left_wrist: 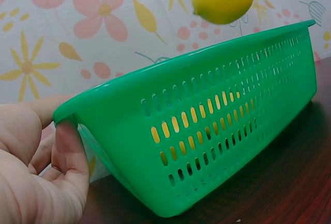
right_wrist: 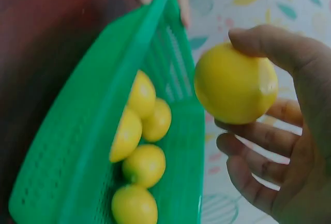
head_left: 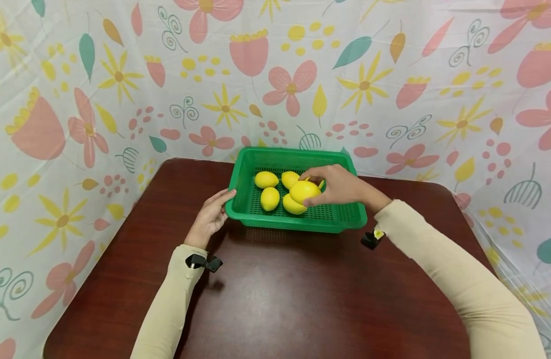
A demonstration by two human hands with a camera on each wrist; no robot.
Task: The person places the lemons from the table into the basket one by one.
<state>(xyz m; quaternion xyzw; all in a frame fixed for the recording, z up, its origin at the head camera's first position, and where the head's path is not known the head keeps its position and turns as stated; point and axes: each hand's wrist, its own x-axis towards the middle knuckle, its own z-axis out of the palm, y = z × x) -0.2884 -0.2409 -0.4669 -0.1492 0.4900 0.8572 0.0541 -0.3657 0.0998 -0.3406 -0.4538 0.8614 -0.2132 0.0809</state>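
Observation:
A green plastic basket (head_left: 284, 224) with slotted walls stands on the table, and several yellow lemons (head_left: 270, 199) lie on its floor. My left hand (head_left: 211, 214) grips the rim at the basket's left end; in the left wrist view the thumb and fingers (left_wrist: 70, 144) pinch that corner. Above the basket, my right hand (head_left: 342, 185) holds another lemon (head_left: 304, 192) between thumb and fingertips. This held lemon (right_wrist: 236, 84) is raised higher than the rim and apart from the lemons (right_wrist: 144, 165) inside. The right hand partly covers the basket's right part in the head view.
The dark reddish-brown table (head_left: 275, 289) extends in front of the basket and to both sides. A floral-printed cloth (head_left: 293, 85) hangs close behind the basket and around the table's sides. Each sleeved wrist bears a small black camera mount (head_left: 204, 262).

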